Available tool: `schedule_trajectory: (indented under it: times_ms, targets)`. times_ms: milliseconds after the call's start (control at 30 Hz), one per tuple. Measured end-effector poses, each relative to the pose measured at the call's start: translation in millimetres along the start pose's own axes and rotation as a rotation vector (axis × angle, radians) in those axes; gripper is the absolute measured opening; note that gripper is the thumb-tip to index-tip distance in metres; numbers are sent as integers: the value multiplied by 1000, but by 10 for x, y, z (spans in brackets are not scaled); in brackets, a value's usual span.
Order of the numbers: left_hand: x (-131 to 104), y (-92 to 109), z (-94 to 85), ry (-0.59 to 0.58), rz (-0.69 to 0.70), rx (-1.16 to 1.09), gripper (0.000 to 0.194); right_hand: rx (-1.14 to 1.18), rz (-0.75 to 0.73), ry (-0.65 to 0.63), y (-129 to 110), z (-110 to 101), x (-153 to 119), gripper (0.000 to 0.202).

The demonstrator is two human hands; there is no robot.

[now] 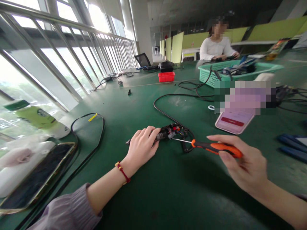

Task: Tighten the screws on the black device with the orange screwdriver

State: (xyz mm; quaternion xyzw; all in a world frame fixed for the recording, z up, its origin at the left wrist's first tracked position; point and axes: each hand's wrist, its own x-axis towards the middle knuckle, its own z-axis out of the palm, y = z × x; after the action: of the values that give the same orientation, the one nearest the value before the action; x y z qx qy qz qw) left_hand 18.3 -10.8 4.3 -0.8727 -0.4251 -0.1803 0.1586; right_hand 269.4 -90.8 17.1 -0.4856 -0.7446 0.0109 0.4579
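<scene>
My left hand point(142, 147) is wrapped over the body of a black device point(161, 134), holding it down on the green table point(153, 198). The device's right end is open and shows small red, blue and yellow wires and a clear part. An orange and black screwdriver point(216, 147) lies between the thumb and fingers of my right hand point(247, 163), gripped by its handle. Its thin shaft points left, and the tip is at the open end of the device. A black cable point(165, 113) runs near the device and curves away behind it.
Left: a dark-screened phone point(39, 177), a bottle point(39, 118) and a looped cable point(103, 127). Right: another phone point(233, 123) and blue-handled tools point(292, 147). Further back are a red basket point(166, 77), a green basket point(207, 76) and a seated person point(214, 48) in white.
</scene>
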Motion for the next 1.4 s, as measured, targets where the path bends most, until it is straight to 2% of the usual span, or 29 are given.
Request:
schedule_trajectory:
  times_ms: [133,233,333,500,700,900,1100,1300,1400]
  targets:
    - [11,-9,6,-25,-18,2,31,12,25,5,-8,12,-24,23]
    - [19,-12,5,-41,-23,1,32,37,-26,116,15,69,-61,39]
    - [20,-13,3,-44,-19,6,32,27,-76,184,23,92,-75,40]
    - [22,-17,6,-44,-15,1,32,-43,-110,60,-12,47,-46,25]
    - [35,-10,5,-64,-21,14,32,42,-113,144,-32,78,-47,40]
    - [29,-13,10,-59,-17,17,32,-17,-120,30,-20,73,-52,30]
    - [32,-9,5,-64,-16,19,31,54,-93,114,-38,75,-47,35]
    - [39,-3,0,-62,-8,30,31,-35,-160,42,-30,67,-41,28]
    - [40,-2,0,-59,-6,24,31,22,-136,125,-24,77,-45,38]
